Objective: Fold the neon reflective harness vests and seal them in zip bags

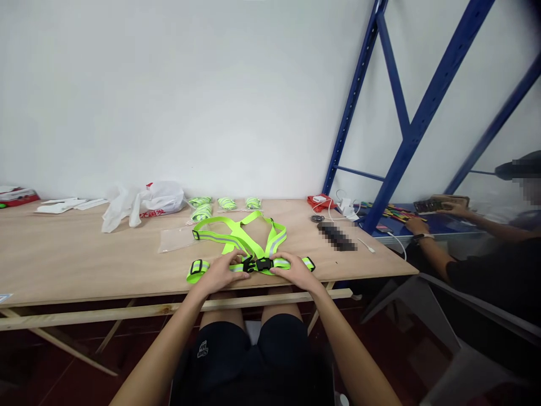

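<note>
A neon-yellow reflective vest (276, 238) of straps with grey stripes lies spread on the table in front of me. My left hand (222, 272) has its thumb and fingers closed about the waist strap, beside the black pronged buckle half (249, 264). On the other side, my right hand (297, 272) grips the strap beside the black buckle socket (264, 264). The two halves lie end to end, very close; whether they touch I cannot tell. Black strap adjusters (196, 267) show at the outer ends. The fingers partly cover the strap.
Several packed neon bundles (227, 203) lie near the wall. A clear plastic bag (175, 240) and a white carrier bag (163, 197) are at left. Cables and a blurred dark object (336, 237) lie right. Beyond the blue rack (399, 152), another person (494, 254) handles things.
</note>
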Available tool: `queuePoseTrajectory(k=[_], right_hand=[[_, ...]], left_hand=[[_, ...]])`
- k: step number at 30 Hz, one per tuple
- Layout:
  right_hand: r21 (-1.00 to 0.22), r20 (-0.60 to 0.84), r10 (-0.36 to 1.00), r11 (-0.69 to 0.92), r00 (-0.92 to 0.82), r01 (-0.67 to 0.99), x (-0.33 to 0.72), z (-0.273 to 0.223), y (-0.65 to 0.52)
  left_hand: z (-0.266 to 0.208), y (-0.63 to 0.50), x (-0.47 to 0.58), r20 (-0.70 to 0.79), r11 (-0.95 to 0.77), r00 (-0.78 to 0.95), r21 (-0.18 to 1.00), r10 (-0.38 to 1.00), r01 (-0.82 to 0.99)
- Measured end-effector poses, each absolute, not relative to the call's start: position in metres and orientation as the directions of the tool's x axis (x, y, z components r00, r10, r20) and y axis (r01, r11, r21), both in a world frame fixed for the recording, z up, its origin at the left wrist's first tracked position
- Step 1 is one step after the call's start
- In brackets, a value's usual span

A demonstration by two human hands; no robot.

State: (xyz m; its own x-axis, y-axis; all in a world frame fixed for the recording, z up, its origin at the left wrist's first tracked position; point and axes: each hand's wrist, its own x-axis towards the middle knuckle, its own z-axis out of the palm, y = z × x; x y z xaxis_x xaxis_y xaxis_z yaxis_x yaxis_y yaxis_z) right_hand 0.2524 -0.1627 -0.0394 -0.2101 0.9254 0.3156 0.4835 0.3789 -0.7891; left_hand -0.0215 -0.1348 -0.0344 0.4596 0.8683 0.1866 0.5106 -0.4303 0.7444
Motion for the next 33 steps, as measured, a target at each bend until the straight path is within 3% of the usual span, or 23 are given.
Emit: queuePoseTrajectory(k=[6, 12, 18, 25, 33], right_hand=[[-0.815, 0.448, 0.887, 0.456, -0.110, 0.358, 0.250, -0.044, -0.159], [-0.715, 0.414, 0.875, 0.484, -0.252, 0.505, 0.247, -0.053, -0.158], [-0.684, 0.397, 0.872, 0.489, -0.286, 0.542, 0.249, -0.057, -0.155], [-0.763, 0.380, 0.898, 0.440, -0.222, 0.473, 0.249, -0.047, -0.159], [-0.794, 0.440, 0.887, 0.457, -0.140, 0.401, 0.253, -0.047, -0.154]], left_hand=[[-0.038, -0.136, -0.014, 0.259, -0.472, 0.415, 0.670, 0.872, 0.573], [-0.043, -0.137, -0.009, 0.277, -0.451, 0.356, 0.582, 0.892, 0.677], [-0.046, -0.137, -0.010, 0.288, -0.452, 0.348, 0.601, 0.892, 0.659], [-0.042, -0.132, -0.015, 0.331, -0.467, 0.343, 0.740, 0.879, 0.484], [-0.041, -0.139, -0.008, 0.455, -0.513, 0.236, 0.743, 0.858, 0.431]])
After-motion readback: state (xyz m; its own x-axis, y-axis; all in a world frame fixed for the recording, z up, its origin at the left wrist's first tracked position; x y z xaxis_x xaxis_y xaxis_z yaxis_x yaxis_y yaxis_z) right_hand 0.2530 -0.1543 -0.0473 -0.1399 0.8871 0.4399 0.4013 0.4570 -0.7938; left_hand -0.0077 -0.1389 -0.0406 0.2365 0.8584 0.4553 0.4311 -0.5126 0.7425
